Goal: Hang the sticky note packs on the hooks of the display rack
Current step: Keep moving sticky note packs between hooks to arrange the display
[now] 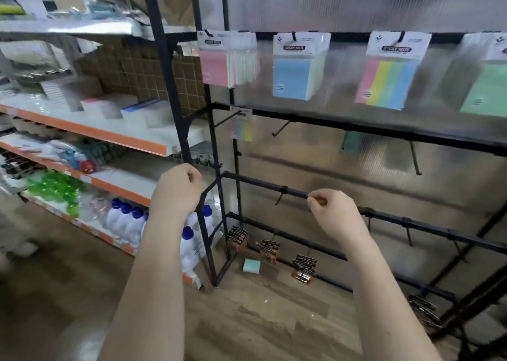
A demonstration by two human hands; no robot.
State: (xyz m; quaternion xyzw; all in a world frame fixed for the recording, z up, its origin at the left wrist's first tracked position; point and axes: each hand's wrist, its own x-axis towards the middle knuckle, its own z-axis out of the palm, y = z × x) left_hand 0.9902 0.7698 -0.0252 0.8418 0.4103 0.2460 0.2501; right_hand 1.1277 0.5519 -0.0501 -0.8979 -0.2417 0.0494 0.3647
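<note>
Behind everything runs a ribbed translucent plastic wall, and against it stands the black metal display rack (356, 126) with its tiers of crossbars. I hold both hands up in front of the third bar down: my left hand (178, 189) is curled into a loose fist just left of the rack's corner post, and my right hand (333, 212) pinches its fingertips (315, 200) together right at that bar, touching or nearly touching it. I cannot tell whether either hand holds anything; no pack shows in them. Well above my hands, on the top bar, hang four carded sticky note packs: a pink stack (227, 59), a pale blue pack (299, 67), a striped pink-yellow-green-blue pack (391, 71) and a green pack (485, 78) at the far right, each hung by its card hole so the label faces outward. Between those and my hands, on the second bar, a small pastel striped pack (242, 126) hangs above my left hand, while the bare black hook (281, 128) beside it is free. Below my hands, a loose mint-green sticky pad (251, 266) lies on the wooden floor near the rack's foot; I judge it needs picking up. Left of my left arm, orange-edged white shelves (96, 133) carry white bottles with blue caps (126, 220).
</note>
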